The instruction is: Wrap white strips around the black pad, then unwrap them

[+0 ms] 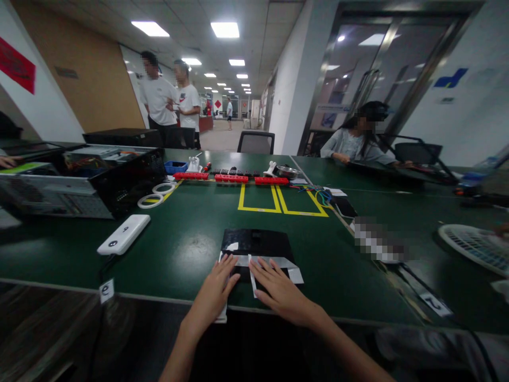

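Note:
Close to the table's front edge lies a black panel (270, 243) with a raised bump at its far side. A pale strip (285, 261) crosses it, and a striped white end (296, 275) sticks out past its right side. Another narrow white strip (253, 284) runs toward me between my hands. My left hand (212, 289) rests on the panel's left part, fingers stretched out over the strip. Flat on the strip's middle and right lies my right hand (284, 297), its fingers spread. Neither hand grips anything. The hands hide part of the panel and strips.
An opened computer case (119, 183) stands at left, near white tape rings (150, 201) and a white power bank (124, 234). Red bars (231, 178) line the table's back. Wires (324, 197), a phone (345, 207) and a white basket (473, 246) are at right. A person (360, 140) sits across.

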Available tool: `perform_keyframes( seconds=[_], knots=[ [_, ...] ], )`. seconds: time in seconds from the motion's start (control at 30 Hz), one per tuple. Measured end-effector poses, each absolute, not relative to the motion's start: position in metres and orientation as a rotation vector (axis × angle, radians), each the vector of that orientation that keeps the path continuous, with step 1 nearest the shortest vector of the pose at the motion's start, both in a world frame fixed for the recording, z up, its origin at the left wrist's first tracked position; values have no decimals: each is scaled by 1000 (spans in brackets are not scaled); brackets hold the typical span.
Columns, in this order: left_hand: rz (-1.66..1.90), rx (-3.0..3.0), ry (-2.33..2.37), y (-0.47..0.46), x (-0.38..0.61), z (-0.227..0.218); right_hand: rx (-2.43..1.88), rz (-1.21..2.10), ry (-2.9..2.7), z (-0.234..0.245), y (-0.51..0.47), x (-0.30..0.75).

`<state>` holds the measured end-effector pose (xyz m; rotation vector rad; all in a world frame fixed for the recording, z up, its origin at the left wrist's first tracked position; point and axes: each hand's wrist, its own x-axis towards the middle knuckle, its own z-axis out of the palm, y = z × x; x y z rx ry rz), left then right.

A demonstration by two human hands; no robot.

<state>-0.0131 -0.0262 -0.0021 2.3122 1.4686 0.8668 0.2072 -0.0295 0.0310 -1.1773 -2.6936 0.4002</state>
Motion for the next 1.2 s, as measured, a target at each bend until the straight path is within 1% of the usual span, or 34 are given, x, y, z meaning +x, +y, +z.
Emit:
perform_keyframes(
  seconds=[0.1, 0.23, 0.33, 0.43, 0.63, 0.77, 0.93, 1.2],
  knots=[
    [1010, 2197, 1530, -21, -32, 7, -1192, 530, -2497, 42, -20, 214],
    [1083, 2187, 1748, -5, -63, 3, -1200, 446, -2333, 59, -1, 206],
    [1005, 2262, 1852, 5, -78, -10, -1176, 316, -2455, 64, 11, 186],
    [942, 2334, 1876, 8, -82, -19, -1154, 210, -2668, 56, 18, 163],
    [941, 2356, 1875, 6, -80, -22, -1170, 180, -2849, 37, 27, 157],
    [949, 2354, 1871, 6, -81, -22, -1196, 273, -2874, 42, 35, 185],
    [958, 2361, 1869, 3, -80, -20, -1228, 413, -2860, 48, 50, 244],
    [973, 2351, 1874, 2, -79, -19, -1453, 558, -2655, 51, 65, 354]
  ],
)
